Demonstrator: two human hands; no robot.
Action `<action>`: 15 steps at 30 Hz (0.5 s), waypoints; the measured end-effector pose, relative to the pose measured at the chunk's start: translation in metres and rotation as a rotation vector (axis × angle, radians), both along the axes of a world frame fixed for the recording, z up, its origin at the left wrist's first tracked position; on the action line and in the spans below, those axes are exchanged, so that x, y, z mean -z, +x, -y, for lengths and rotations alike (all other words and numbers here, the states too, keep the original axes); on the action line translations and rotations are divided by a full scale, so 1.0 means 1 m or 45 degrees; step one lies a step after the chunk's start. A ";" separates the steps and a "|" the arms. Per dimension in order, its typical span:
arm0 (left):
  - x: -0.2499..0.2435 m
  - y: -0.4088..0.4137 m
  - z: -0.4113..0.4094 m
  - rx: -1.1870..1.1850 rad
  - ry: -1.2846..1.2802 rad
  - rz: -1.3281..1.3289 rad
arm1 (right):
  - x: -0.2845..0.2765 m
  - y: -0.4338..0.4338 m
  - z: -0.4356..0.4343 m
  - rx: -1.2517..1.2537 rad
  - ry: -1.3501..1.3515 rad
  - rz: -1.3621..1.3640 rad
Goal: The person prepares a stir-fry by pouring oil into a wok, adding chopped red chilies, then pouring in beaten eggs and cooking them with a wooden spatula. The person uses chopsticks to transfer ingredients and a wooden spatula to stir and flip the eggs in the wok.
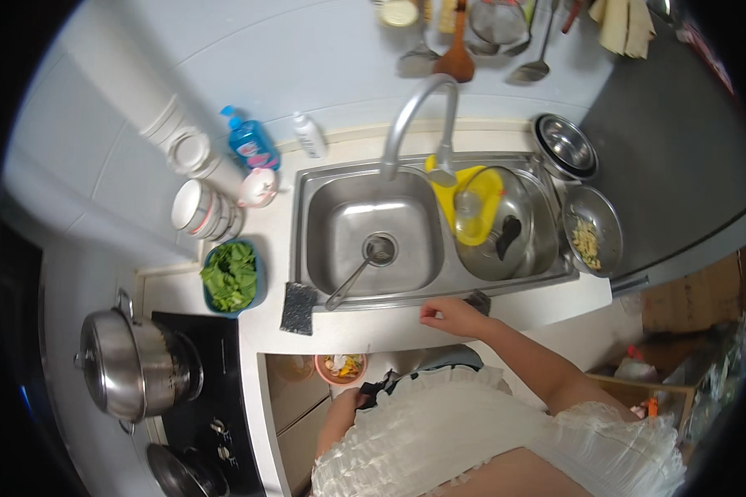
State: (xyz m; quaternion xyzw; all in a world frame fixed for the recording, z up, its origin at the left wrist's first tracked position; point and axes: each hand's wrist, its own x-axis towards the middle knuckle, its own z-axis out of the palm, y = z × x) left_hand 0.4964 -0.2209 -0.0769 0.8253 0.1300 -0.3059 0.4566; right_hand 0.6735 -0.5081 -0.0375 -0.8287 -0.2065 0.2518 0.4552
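Note:
My right hand (455,315) hovers over the counter's front edge, its fingers curled in and nothing visible in them. A dark scouring pad (478,302) lies beside it, partly hidden by the wrist. Low by my waist, my left hand (350,399) touches dark fabric (373,392); its fingers are mostly hidden, so its grip is unclear. Before me is a steel double sink (373,205). A metal ladle (351,282) leans in the left basin, its bowl over the drain. The right basin holds a yellow board (480,214), a clear lid or bowl (513,186) and a dark object (508,236).
A blue basket of leafy greens (231,276) and a black sponge (299,309) sit left of the sink. Further left, a steel pot (130,366) stands on the black hob (224,373). A steel bowl with chopped food (597,211) is at right. The faucet (410,112) arches overhead.

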 end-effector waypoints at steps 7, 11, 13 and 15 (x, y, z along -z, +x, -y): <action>-0.025 -0.004 0.012 0.062 0.332 0.048 | 0.009 0.019 -0.020 -0.277 0.132 0.038; -0.028 -0.021 0.026 -0.106 0.356 0.098 | 0.009 0.027 -0.046 -0.524 0.130 -0.027; -0.031 -0.032 0.036 -0.199 0.359 0.061 | 0.014 0.028 -0.055 -0.588 0.142 -0.145; -0.029 -0.053 0.052 -0.318 0.354 0.009 | 0.016 0.032 -0.072 -0.734 0.197 -0.184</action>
